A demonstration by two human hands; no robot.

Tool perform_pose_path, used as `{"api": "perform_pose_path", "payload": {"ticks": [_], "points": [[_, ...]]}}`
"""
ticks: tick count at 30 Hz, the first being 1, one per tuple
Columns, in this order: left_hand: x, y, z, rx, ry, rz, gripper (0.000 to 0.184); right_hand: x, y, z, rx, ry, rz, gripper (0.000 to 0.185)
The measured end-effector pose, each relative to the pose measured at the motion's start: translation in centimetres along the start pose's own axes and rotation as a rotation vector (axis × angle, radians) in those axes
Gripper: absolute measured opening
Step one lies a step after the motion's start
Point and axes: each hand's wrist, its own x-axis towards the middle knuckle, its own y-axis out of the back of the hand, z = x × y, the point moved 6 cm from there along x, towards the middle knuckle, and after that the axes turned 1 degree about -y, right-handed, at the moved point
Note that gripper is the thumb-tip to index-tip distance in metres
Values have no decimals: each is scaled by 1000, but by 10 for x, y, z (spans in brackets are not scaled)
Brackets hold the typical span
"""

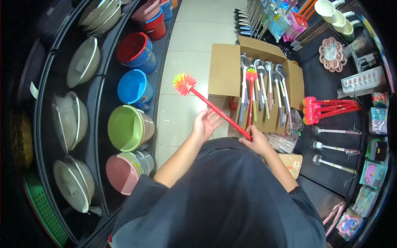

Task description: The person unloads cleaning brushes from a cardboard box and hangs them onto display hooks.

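A toilet brush slants far left from the right hand past the left hand; beyond, brushes lie in a cardboard box; buckets stand left.

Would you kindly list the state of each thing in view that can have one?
Long red plastic brush with red-and-yellow bristles, held near its handle's end
Right-hand grip, closed on that brush
Left-hand grip, open beside the handle, contact unclear
Brown cardboard box, flap open, holding long-handled brushes
Light-green round plastic bucket, unlidded, nested in a stack
Blue round plastic bucket, unlidded
Red-handled plastic brushes, bunched together
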Motion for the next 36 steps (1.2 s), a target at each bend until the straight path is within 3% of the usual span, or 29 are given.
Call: {"api": "perform_pose_path", "payload": {"ticks": [4,7,9,11,13,15,17,19,21,23,25,27,28,29,30,31,34,36], "points": [[3,-12,17,75,-126,-167,32,3,-1,1,-122,-17,-23,34],[-5,-37,9,182,-140,-200,32,0,-1,-8,-84,12,-52,32],[-17,-54,5,174,-145,-214,31,-3,3,-25,-140,181,13,29],[-20,-57,2,80,-92,-261,30,-1,3,-22,-49,154,16,28],[-10,-45,3,10,-82,-382,24,1,-1,-9,43,122,14,28],[-21,-63,8,41,-68,-661,18,2,-6,-10,-24,358,-23,30],[-22,-68,7,123,-110,-541,16,-3,-1,-18,-73,370,83,32],[-16,-50,9,108,-161,-64,17,-7,11,-34,-129,382,189,33],[-5,-32,6,4,-116,-152,16,-4,7,-26,90,141,19,34],[-11,-49,7,-49,-105,-413,15,3,-1,-17,-22,233,13,37],[-12,-57,8,-27,-99,-413,14,4,-6,-11,-134,316,13,41],[-6,-44,11,58,-175,-56,10,3,4,-10,-160,172,161,43],[-5,-39,9,3,-165,-13,11,1,7,-8,-63,67,136,42],[-3,-38,7,-27,-146,-104,13,0,15,-12,-60,40,162,42],[-4,-43,10,-77,-121,-216,17,0,15,-14,-136,5,3,41],[-3,-37,11,-22,-152,-114,18,-2,14,-10,-204,-32,-158,40],[-5,-52,33,-77,-213,-161,38,-5,25,25,-126,4,-70,37],[-7,-65,43,-93,-244,-227,37,-14,53,22,127,41,2,27]]}}
